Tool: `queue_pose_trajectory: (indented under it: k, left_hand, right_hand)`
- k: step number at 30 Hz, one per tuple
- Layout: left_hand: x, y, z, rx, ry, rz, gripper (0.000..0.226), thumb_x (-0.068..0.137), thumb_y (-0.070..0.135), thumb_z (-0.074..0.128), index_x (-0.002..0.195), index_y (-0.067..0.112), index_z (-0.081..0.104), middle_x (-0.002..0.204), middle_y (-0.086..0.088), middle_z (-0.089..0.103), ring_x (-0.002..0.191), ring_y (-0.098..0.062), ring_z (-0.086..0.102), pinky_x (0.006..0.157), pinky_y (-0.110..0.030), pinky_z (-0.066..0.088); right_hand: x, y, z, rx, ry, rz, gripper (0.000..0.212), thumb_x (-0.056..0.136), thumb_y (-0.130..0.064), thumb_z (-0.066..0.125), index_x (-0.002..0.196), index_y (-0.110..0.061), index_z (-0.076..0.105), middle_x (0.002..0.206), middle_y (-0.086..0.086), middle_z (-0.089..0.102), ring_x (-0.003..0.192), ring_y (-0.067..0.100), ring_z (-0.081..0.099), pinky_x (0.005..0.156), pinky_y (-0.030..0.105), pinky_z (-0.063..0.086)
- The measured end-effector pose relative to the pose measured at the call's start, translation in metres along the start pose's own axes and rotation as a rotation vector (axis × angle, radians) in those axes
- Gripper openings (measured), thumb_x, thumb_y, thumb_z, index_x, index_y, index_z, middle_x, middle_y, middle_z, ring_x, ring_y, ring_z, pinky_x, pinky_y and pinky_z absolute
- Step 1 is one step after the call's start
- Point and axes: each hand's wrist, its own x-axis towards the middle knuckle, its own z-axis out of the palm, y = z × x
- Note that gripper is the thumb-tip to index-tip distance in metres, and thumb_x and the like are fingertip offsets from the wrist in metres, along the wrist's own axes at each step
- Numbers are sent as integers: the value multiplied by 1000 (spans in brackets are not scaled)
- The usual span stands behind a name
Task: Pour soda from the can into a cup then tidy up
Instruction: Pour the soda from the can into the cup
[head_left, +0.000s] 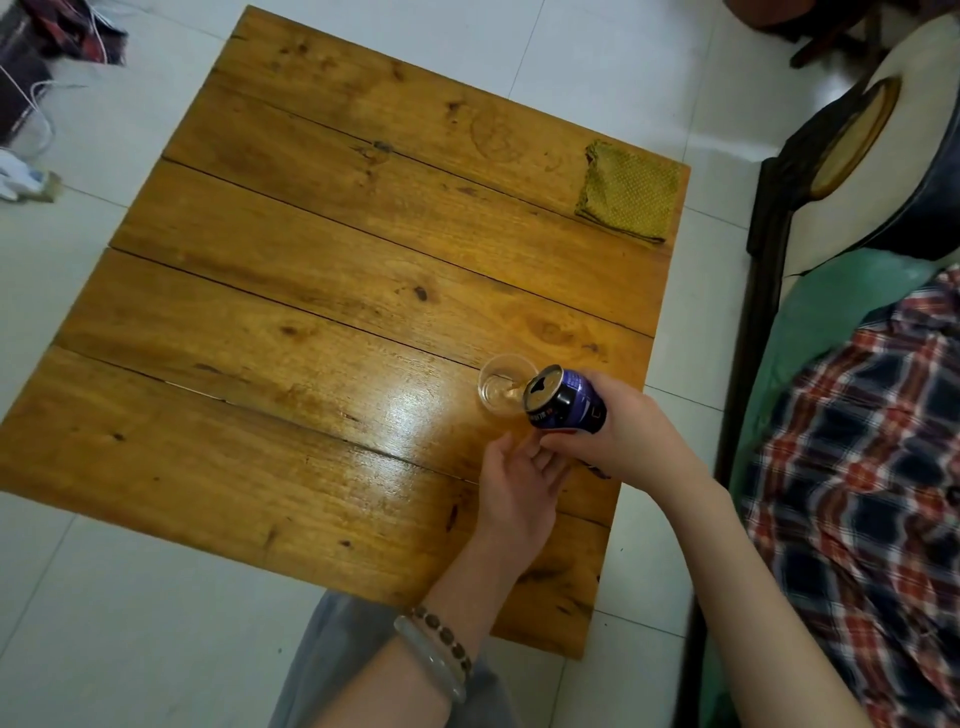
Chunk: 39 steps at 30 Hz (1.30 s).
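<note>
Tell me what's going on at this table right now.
A person is pouring soda. Their right hand grips a dark blue can, tipped on its side so a thin stream runs into a clear cup standing on the wooden table. The cup holds only a little liquid. The left hand sits open just below the can, holding nothing. A folded yellow-green cloth lies near the table's far right corner, untouched.
</note>
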Motion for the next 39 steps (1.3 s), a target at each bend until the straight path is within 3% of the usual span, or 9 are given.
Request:
queue_pose_trajectory:
  k: [12,39]
  left_hand:
    - [-7,2,6,-15,12,-10,53,99,37,21,123,7,58,122,-12,63,119,-23,54,106,-36,34]
    - [-17,2,12,-48,-57,-10,53,98,38,22,127,8,56,129,-13,59,125,-24,50,113,-40,27]
  right_hand:
    - [-6,-9,-9,-6,6,7,63,64,-53,74,118,-33,48,102,-9,57,88,10,55,76,31,53]
    - [-16,-23,-22,-69,13,-17,66,66,-53,73,122,-28,47,103,-7,56,91,13,54,78,31,53]
